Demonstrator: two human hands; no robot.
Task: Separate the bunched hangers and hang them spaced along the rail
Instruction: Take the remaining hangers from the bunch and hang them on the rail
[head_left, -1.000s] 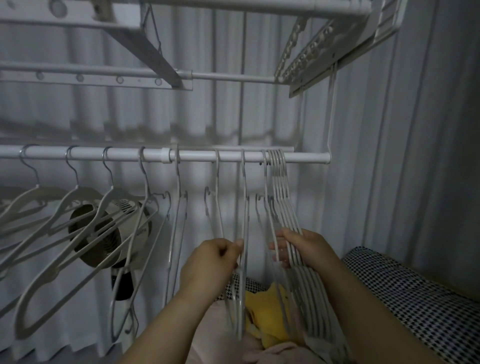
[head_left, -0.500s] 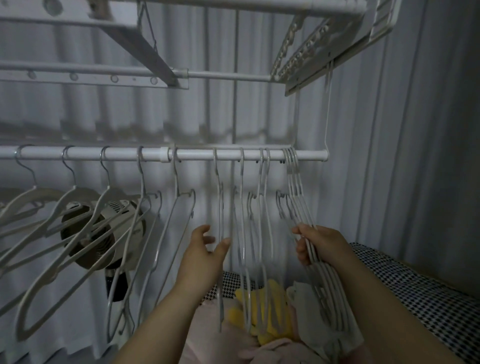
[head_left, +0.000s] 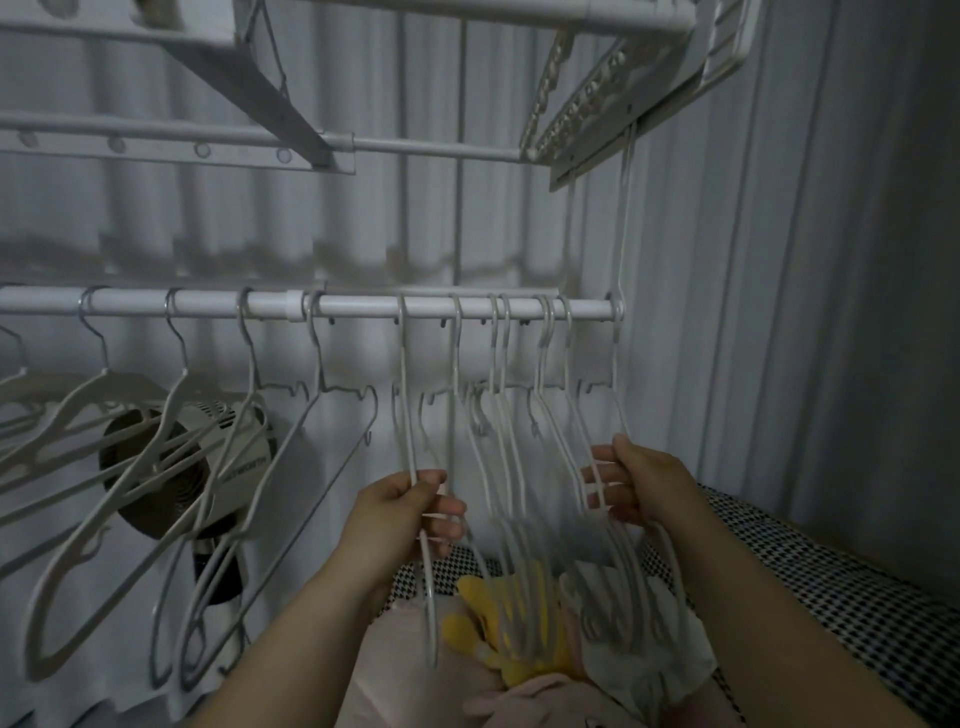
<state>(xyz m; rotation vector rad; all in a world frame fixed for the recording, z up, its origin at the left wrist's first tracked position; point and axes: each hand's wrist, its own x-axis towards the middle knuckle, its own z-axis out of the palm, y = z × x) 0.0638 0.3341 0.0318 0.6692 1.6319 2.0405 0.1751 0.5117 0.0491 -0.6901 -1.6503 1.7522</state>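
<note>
The left hand (head_left: 410, 512) has its fingers and thumb curled round the wire of one hanger (head_left: 407, 395), low on its shoulder. The right hand (head_left: 641, 480), well apart from it, grips the wires of the end hangers (head_left: 543, 338) at the far right. Both sets hook over the rail (head_left: 363, 304) above. Between the hands a close pair (head_left: 493, 348) hangs untouched, its hooks almost touching. Further left the spaced hangers (head_left: 251, 358) already sit at even gaps, so the task looks well along, with the spreading of the last bunch now in hand. The next move probably calls for sliding the left hand's hanger leftward to open room. After that the middle pair and the right cluster need parting one hook at a time, each lifted a little so that its neighbour does not drag with it.
</note>
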